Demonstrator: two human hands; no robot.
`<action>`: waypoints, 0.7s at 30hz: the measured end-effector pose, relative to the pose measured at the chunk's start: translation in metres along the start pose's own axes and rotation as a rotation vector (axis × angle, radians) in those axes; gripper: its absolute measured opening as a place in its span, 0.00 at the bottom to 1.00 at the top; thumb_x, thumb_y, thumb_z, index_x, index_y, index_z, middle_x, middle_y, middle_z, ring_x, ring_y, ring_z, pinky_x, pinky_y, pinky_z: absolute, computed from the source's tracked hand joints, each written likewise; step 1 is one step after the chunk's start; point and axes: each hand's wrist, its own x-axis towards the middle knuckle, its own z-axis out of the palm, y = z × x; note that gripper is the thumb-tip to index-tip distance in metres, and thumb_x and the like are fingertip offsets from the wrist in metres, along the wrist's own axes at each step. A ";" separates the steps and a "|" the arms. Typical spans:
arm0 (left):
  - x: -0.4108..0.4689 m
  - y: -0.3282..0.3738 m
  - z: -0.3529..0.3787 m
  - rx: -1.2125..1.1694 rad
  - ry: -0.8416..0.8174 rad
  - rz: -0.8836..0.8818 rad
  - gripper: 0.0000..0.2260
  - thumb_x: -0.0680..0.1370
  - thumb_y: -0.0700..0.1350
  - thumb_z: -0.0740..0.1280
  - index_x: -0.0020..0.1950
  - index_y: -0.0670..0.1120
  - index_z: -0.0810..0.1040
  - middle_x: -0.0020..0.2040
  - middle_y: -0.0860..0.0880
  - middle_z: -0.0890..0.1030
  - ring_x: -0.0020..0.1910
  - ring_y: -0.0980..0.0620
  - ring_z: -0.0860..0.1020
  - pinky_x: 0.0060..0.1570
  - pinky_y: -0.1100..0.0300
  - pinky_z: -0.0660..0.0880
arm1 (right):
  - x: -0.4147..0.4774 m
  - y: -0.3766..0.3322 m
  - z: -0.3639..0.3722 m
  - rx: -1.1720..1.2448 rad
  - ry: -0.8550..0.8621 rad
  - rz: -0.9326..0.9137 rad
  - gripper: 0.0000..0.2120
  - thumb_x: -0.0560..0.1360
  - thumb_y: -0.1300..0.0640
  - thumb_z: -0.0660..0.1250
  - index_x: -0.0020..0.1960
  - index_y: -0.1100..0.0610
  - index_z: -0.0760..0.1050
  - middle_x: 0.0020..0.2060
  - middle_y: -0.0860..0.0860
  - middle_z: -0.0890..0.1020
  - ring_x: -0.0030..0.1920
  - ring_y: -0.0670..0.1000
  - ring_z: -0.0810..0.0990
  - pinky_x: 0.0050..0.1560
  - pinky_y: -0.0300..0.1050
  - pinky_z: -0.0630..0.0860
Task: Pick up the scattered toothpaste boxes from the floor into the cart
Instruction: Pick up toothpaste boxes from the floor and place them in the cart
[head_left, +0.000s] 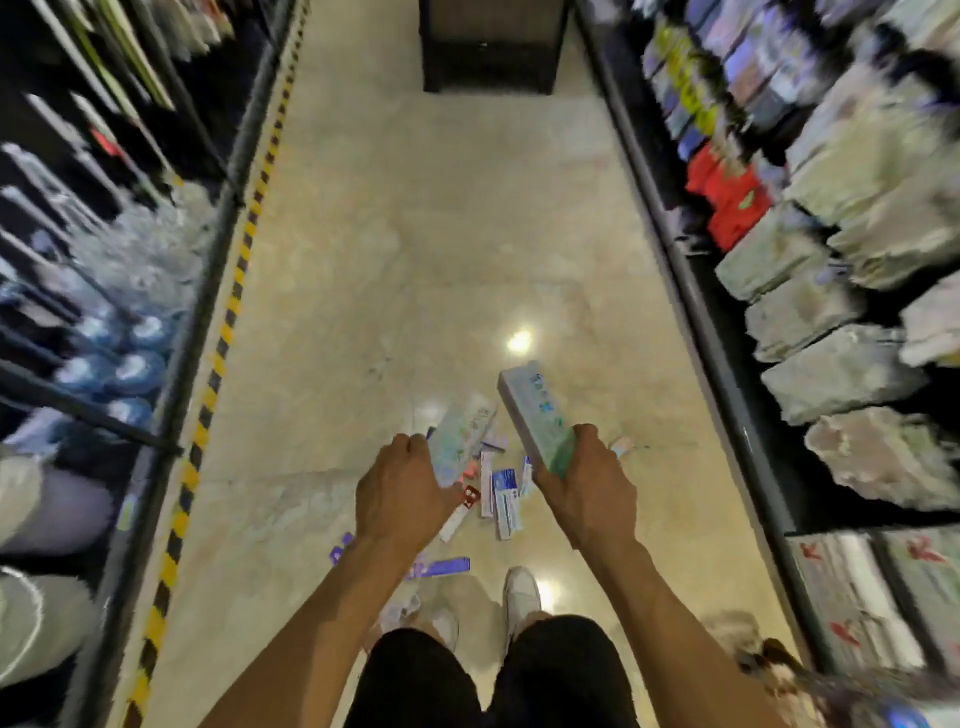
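Now one pale toothpaste box (535, 410) sticks forward out of the right hand (587, 493), fingers curled round it; a second box (462, 436) sits likewise in the left hand (400, 493). Below, between both grips, more boxes (501, 493) litter the floor (389, 260).

I can read nothing; print on the left box (461, 439) and right box (535, 410) I hold is smeared; red marks on the shelf packs (852, 592) blur too.
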 end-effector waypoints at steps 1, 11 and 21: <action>-0.004 0.011 -0.014 0.006 -0.009 0.033 0.23 0.68 0.59 0.71 0.54 0.46 0.75 0.51 0.47 0.76 0.53 0.43 0.77 0.44 0.53 0.73 | -0.011 -0.001 -0.016 -0.024 0.046 0.023 0.27 0.73 0.36 0.69 0.59 0.53 0.68 0.46 0.54 0.80 0.46 0.60 0.80 0.39 0.53 0.77; -0.058 0.160 -0.038 -0.022 -0.071 0.564 0.21 0.67 0.61 0.72 0.52 0.48 0.75 0.48 0.50 0.76 0.49 0.46 0.78 0.43 0.53 0.77 | -0.136 0.100 -0.124 -0.016 0.369 0.483 0.24 0.74 0.35 0.67 0.57 0.53 0.69 0.47 0.51 0.75 0.48 0.56 0.77 0.39 0.49 0.68; -0.207 0.328 0.042 0.028 -0.206 0.914 0.24 0.65 0.66 0.68 0.52 0.51 0.74 0.49 0.51 0.76 0.48 0.48 0.78 0.45 0.52 0.79 | -0.307 0.263 -0.193 0.099 0.597 0.880 0.26 0.71 0.39 0.70 0.60 0.54 0.72 0.53 0.52 0.75 0.55 0.56 0.76 0.48 0.51 0.76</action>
